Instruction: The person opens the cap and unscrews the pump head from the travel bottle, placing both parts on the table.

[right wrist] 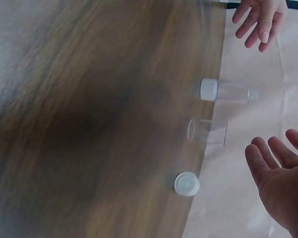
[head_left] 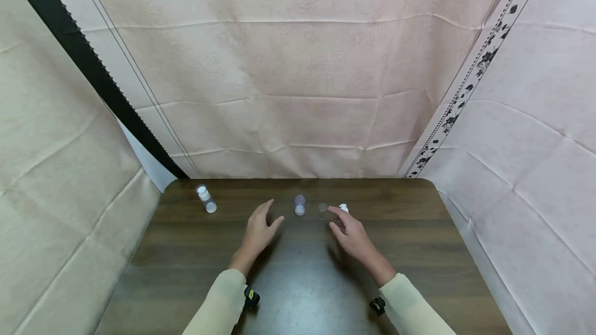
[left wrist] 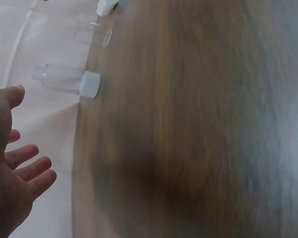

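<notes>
1. At the near side, pale sleeves (head_left: pixel 216 301), with a dark device (head_left: pixel 251 298) at each wrist, presumably there for watching the work.
2. Over the table (head_left: pixel 298 273), left hand (head_left: pixel 258 229) and right hand (head_left: pixel 349 234): well apart, gripping nothing, thumbs away from fingers, probably so spaced to leave the middle in sight.
3. Just beyond, between the two, a clear bottle (head_left: pixel 300 206): stood on a white base, threaded neck up, steadiest that way by the look of it.
4. Near the right fingertips, a clear cup (head_left: pixel 323 207): set on one round end, likely against rolling. Which end closed? Cannot tell.
5. Further right, a white cap (head_left: pixel 344 208), partly behind the right fingers in the head view; perhaps kept there for easy reach.
6. Off to the left, a second bottle (head_left: pixel 206 198), well apart from the row, maybe to avoid mixing parts.
7. Behind everything, cloth (head_left: pixel 298 66), probably hung as a backdrop.
</notes>
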### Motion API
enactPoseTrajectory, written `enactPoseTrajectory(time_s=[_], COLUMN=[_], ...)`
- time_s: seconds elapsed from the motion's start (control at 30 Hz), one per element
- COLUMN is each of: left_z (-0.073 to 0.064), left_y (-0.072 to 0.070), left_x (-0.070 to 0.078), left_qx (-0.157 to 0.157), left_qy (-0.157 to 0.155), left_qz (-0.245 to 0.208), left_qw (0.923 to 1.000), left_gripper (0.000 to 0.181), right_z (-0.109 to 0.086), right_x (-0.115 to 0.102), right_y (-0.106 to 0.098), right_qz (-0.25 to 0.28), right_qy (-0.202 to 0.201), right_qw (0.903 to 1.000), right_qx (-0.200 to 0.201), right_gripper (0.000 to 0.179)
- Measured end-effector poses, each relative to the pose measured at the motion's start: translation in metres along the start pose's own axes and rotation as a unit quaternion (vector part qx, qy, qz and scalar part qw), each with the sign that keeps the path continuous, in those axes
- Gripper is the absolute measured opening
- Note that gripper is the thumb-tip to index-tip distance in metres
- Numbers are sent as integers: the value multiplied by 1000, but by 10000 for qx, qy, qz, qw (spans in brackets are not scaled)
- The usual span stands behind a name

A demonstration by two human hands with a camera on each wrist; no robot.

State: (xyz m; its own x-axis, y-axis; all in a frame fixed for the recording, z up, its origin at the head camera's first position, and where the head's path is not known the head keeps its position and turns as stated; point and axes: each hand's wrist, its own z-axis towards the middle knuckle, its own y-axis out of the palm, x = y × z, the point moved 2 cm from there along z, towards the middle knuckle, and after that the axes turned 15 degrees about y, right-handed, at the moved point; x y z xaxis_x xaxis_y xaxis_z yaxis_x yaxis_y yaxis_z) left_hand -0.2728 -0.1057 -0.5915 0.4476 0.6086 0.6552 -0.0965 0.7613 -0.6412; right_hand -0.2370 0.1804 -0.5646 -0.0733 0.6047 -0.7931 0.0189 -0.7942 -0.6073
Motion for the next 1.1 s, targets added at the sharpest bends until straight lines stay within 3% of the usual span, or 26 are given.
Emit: enactPoseTrajectory(time_s=[0.13,0.3,0.53,0.77,0.93,1.1], left_z=[-8,-19,-34,-43,-50,-58], left_y=[-13,-28,-46,-72,-88,-102], left_x=[-3,-10,-26,-46,-63,-80], left_qx=[-40,137,318,1034,1571,1783], left_qy=[85,188,154,112,73,-186], left_qz=[250,525,839,990,1178,1231], left_qw=[9996,9983,9958,9896,9805,9761], left_gripper=[68,69,66,59,54,52], right_z=[3,6,6,5,5,6], right_x=[-9,-21,-34,-44,-52,-56], right_y=[6,12,22,31,39,48], right_qz=[-43,-103,-374,-383,-400,-527], right_qy=[-201,-520,-474,-616,-713,-674], right_qw=[9998,9983,9961,9943,9932,9916], right_qx=[-80,-228,-637,-777,-832,-968], right_gripper=[43,42,44,44,44,43])
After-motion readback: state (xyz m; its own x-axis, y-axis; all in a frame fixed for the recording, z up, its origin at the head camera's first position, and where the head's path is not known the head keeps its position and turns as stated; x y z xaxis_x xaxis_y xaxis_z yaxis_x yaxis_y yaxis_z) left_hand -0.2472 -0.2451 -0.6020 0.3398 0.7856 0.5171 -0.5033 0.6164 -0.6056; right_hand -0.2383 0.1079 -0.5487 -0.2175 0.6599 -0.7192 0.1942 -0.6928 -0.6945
